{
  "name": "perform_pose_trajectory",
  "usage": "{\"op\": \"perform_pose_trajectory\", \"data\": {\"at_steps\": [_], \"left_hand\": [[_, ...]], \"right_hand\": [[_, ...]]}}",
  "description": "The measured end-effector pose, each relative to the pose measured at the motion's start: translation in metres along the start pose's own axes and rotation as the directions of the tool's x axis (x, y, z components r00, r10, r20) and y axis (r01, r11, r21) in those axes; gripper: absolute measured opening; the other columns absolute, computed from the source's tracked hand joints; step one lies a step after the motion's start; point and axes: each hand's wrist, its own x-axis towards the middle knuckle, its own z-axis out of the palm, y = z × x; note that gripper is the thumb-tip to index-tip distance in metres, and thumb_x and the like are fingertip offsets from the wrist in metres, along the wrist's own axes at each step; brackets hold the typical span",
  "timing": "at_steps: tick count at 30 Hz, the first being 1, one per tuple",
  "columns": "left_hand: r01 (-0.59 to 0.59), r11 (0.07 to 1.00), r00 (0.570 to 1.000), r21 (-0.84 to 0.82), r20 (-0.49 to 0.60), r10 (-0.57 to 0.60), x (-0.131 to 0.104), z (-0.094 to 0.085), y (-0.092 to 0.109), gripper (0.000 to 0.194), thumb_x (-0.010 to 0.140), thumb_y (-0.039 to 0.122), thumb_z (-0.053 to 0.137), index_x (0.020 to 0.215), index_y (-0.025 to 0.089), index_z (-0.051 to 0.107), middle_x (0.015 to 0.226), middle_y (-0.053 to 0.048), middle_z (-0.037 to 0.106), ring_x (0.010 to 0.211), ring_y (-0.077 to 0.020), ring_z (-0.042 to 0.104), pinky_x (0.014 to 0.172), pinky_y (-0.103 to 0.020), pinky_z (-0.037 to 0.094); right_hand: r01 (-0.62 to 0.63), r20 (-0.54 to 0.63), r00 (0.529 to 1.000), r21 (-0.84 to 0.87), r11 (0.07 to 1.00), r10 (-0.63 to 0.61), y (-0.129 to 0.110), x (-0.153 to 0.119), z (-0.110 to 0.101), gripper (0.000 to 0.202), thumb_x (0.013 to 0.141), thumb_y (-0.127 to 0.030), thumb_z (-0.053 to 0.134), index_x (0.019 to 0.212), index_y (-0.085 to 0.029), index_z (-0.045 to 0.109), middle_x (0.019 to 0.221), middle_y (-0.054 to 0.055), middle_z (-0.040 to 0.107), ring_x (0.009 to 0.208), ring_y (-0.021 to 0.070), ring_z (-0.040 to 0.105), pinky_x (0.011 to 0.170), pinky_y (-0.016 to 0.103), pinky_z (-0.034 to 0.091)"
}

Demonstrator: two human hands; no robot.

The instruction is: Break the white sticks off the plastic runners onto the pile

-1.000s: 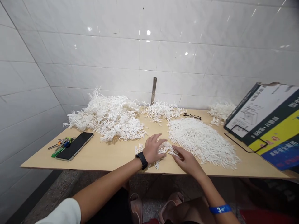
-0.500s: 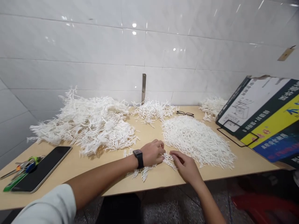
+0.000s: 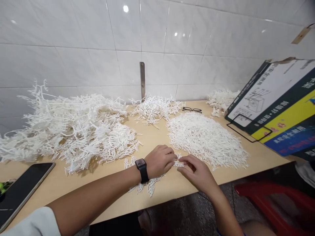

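Small white plastic pieces (image 3: 179, 163) lie at the fingertips of both hands near the table's front. My left hand (image 3: 161, 161), with a black watch on its wrist, is closed, fingers curled down and the tips partly hidden. Facing it from the right, my right hand (image 3: 197, 170) has its thumb and forefinger bent around white pieces, a small gap showing between them. More loose white clusters (image 3: 151, 186) lie under and in front of my left wrist. A broad heap of short white pieces (image 3: 206, 139) spreads just beyond my right hand.
A large tangle of branched white plastic (image 3: 81, 127) covers the left, with a smaller pile (image 3: 157, 108) by the wall. Eyeglasses (image 3: 192, 109), a phone (image 3: 24, 190), a printed box (image 3: 273, 111) and a wire stand (image 3: 248, 131) are on the table. A red stool (image 3: 268, 193) stands below right.
The view has shifted and tilted slightly. My right thumb and forefinger are a little farther apart, and both hands stay close together over the white pieces.
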Motion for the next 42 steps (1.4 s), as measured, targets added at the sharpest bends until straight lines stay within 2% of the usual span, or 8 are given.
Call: {"op": "perform_pose_trajectory", "data": {"at_steps": [6,15,21,25,30,34,37,42], "left_hand": [[0.045,0.99,0.997,-0.13,0.062,-0.037,0.002,0.001,-0.008,0.027,0.094,0.024,0.046,0.102,0.022,0.071,0.111,-0.006,0.063,0.097,-0.018,0.058,0.09,-0.033,0.044],[0.065,0.931,0.994,-0.358,0.107,-0.029,0.006,-0.001,-0.01,0.02,0.086,0.025,0.059,0.103,0.021,0.068,0.108,-0.005,0.066,0.101,-0.0207,0.058,0.092,-0.034,0.043],[0.251,0.782,0.964,-0.571,0.079,-0.252,0.007,-0.003,-0.013,0.013,0.085,0.019,0.053,0.091,0.016,0.064,0.091,-0.003,0.066,0.09,-0.0165,0.059,0.083,-0.027,0.044],[0.24,0.756,0.967,-0.609,0.078,-0.244,0.007,-0.004,-0.013,0.014,0.088,0.022,0.05,0.085,0.015,0.062,0.084,-0.001,0.063,0.081,-0.0132,0.057,0.074,-0.024,0.043],[0.143,0.861,0.99,-0.487,0.056,-0.132,0.006,-0.003,-0.012,0.025,0.091,0.022,0.044,0.07,0.016,0.054,0.069,0.0,0.056,0.074,-0.0124,0.051,0.073,-0.024,0.039],[0.089,0.935,0.994,-0.342,0.094,-0.06,0.006,-0.002,-0.009,0.025,0.09,0.027,0.047,0.069,0.016,0.055,0.07,-0.001,0.059,0.07,-0.0124,0.049,0.072,-0.025,0.038],[0.049,0.962,0.993,-0.268,0.115,-0.019,0.005,0.0,-0.008,0.021,0.086,0.028,0.052,0.069,0.016,0.057,0.07,-0.001,0.06,0.07,-0.0131,0.05,0.071,-0.026,0.037],[-0.044,0.941,0.985,-0.336,0.141,0.096,0.004,0.0,-0.012,0.023,0.09,0.031,0.052,0.074,0.016,0.061,0.072,-0.002,0.064,0.073,-0.0132,0.054,0.077,-0.026,0.039]], "right_hand": [[-0.014,-0.004,1.0,-0.059,0.998,0.014,-0.003,0.005,0.007,0.016,0.088,-0.036,0.057,0.092,-0.023,0.066,0.092,0.004,0.064,0.087,0.0214,0.059,0.077,0.033,0.042],[-0.192,-0.132,0.962,0.303,0.933,0.24,-0.024,0.009,0.017,0.041,0.09,-0.051,0.049,0.065,-0.019,0.055,0.063,0.0,0.051,0.063,0.0161,0.048,0.059,0.027,0.037],[-0.225,-0.257,0.9,0.415,0.881,0.351,-0.035,0.007,0.031,0.036,0.086,-0.055,0.054,0.089,-0.019,0.059,0.071,0.0,0.054,0.065,0.0159,0.05,0.06,0.027,0.041],[-0.171,-0.368,0.859,0.451,0.876,0.357,-0.032,0.003,0.032,0.034,0.081,-0.046,0.064,0.102,-0.021,0.055,0.08,0.0,0.054,0.069,0.0152,0.052,0.064,0.027,0.044],[-0.097,-0.284,0.938,0.338,0.936,0.199,-0.029,0.001,0.03,0.035,0.085,-0.042,0.06,0.113,-0.022,0.059,0.094,0.005,0.059,0.08,0.0175,0.056,0.067,0.028,0.045],[-0.115,-0.141,0.977,0.274,0.955,0.158,-0.029,0.003,0.029,0.026,0.088,-0.045,0.053,0.092,-0.021,0.061,0.079,0.002,0.06,0.07,0.0166,0.054,0.062,0.027,0.042],[-0.168,-0.07,0.981,0.153,0.974,0.18,-0.03,0.005,0.03,0.033,0.088,-0.049,0.053,0.071,-0.021,0.051,0.061,-0.002,0.05,0.059,0.0145,0.047,0.054,0.026,0.034],[-0.055,-0.002,0.998,0.088,0.995,0.055,-0.028,0.007,0.027,0.042,0.094,-0.044,0.042,0.059,-0.02,0.041,0.057,-0.001,0.046,0.058,0.0141,0.045,0.056,0.027,0.032]]}}
